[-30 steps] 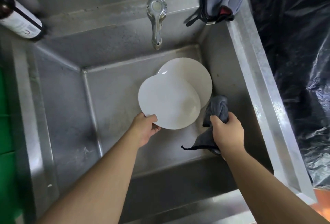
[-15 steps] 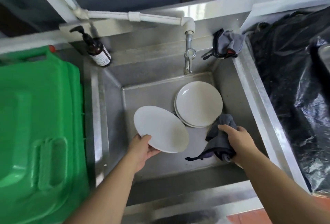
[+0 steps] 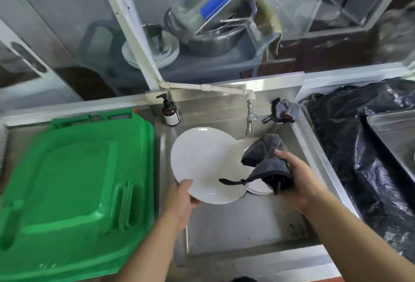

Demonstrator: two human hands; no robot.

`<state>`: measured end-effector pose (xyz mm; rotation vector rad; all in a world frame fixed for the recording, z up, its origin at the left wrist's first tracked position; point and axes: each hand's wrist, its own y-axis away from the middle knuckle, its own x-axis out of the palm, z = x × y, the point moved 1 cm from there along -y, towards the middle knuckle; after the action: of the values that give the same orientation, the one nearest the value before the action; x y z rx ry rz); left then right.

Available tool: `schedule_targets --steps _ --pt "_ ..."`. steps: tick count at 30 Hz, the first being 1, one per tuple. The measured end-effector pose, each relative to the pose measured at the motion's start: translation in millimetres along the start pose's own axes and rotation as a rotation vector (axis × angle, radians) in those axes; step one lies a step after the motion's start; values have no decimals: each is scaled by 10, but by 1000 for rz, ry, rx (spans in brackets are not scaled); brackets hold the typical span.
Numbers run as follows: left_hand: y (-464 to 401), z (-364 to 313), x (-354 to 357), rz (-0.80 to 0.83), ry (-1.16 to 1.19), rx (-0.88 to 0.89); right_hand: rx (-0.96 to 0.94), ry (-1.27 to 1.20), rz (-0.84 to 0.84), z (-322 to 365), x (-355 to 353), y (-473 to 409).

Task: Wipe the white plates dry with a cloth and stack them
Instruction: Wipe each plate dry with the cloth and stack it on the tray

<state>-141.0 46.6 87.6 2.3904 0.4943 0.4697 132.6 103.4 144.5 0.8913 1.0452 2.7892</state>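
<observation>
A white plate [image 3: 205, 161] is held up above the steel sink [image 3: 238, 225], gripped at its near rim by my left hand [image 3: 183, 199]. My right hand [image 3: 298, 180] grips a bunched dark grey cloth [image 3: 268, 160] whose upper end touches the plate's right edge. Other white plates [image 3: 258, 188] lie in the sink, mostly hidden behind the raised plate and the cloth.
A green plastic lid [image 3: 74, 192] covers the area left of the sink. A brown pump bottle [image 3: 170, 113] and the tap [image 3: 250, 120] stand at the sink's back; another grey cloth [image 3: 284, 111] lies at the back right corner. Black plastic sheeting [image 3: 363, 151] is at right.
My left hand has lifted the plate up out of the sink and tilted it toward me. My right hand has raised the cloth to the plate's right edge. The view has tilted upward.
</observation>
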Motion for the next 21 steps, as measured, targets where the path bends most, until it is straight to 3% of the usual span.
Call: schedule_targets --steps 12,21 --pt "843 -760 665 -8 8 306 -546 741 103 991 917 602" --pt "1392 -1074 1249 -6 67 508 -1237 1465 108 1597 1090 1022"
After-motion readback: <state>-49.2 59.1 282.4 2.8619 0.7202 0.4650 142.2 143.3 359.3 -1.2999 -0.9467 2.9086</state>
